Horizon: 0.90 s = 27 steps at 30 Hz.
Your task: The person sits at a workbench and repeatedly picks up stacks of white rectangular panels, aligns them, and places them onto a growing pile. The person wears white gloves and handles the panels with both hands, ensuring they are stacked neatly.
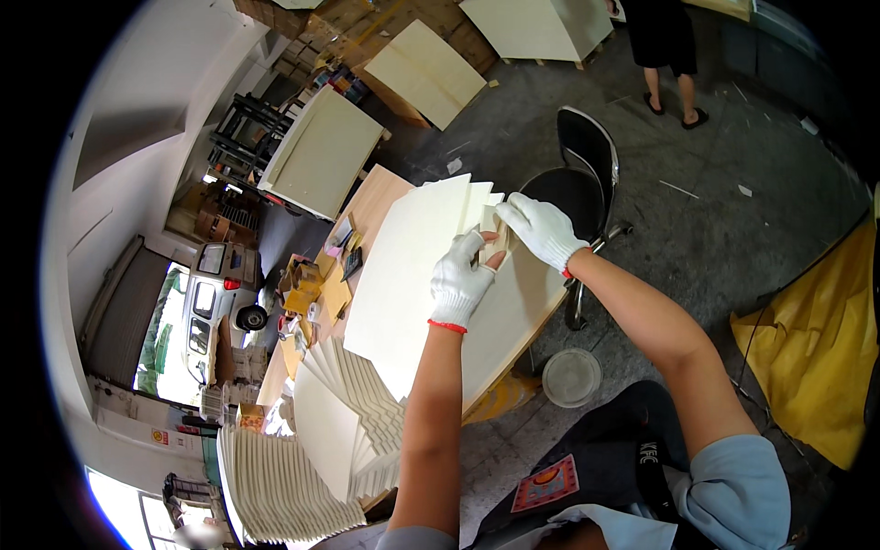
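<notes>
Large cream-white sheets [408, 266] lie stacked on the wooden table in front of me, their far corners slightly fanned. My left hand [461, 282], in a white knit glove with thumb and a fingertip bare, is closed around a small pale piece [492, 218] at the right edge of the sheets. Against the other side of that piece, the gloved fingers of my right hand [541, 231] are pressed together and bent over it. The part inside my fingers is mostly hidden, so its full shape does not show.
Curved stacks of pale sheets [275, 481] stand at the near left. A calculator [352, 263] and small boxes line the table's [390, 188] left side. Beyond my right hand is a black chair [587, 151]; a round bucket [572, 378] sits below. Another person [662, 41] stands far right.
</notes>
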### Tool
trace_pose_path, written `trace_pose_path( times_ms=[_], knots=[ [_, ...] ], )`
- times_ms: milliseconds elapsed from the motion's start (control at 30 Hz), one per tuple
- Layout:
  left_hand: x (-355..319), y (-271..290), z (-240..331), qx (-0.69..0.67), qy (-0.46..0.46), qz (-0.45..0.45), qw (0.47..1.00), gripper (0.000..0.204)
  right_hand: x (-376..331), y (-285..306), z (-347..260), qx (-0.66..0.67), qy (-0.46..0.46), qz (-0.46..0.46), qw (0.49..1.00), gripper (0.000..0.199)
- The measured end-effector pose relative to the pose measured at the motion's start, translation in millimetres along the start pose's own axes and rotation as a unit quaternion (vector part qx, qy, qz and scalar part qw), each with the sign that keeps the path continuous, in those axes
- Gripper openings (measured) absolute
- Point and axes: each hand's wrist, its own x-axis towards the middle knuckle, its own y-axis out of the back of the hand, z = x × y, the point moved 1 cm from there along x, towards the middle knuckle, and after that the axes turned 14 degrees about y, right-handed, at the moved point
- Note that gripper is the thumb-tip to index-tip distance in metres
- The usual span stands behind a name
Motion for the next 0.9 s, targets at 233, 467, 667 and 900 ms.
trace_pose_path(
  times_ms=[233, 467, 667, 900],
  knots=[
    [-0.4, 3.8, 2.1, -0.013, 0.035, -0.026, 0.999, 0.027, -1.3, -0.4, 0.7, -0.010, 0.012, 0.010, 1.000, 0.041],
    [2.3, 0.8, -3.2, -0.016, 0.053, -0.037, 0.998, 0.029, -1.9, 0.5, -1.5, -0.006, 0.019, 0.020, 1.000, 0.042],
    [0.0, 3.9, -0.3, -0.038, 0.022, 0.008, 0.999, 0.026, -2.7, 5.1, -6.8, 0.032, -0.007, 0.009, 0.999, 0.043],
    [2.3, 0.5, -5.4, -0.013, -0.005, -0.023, 1.000, 0.026, -2.9, 2.1, 0.1, 0.038, -0.008, 0.032, 0.999, 0.047]
  ],
)
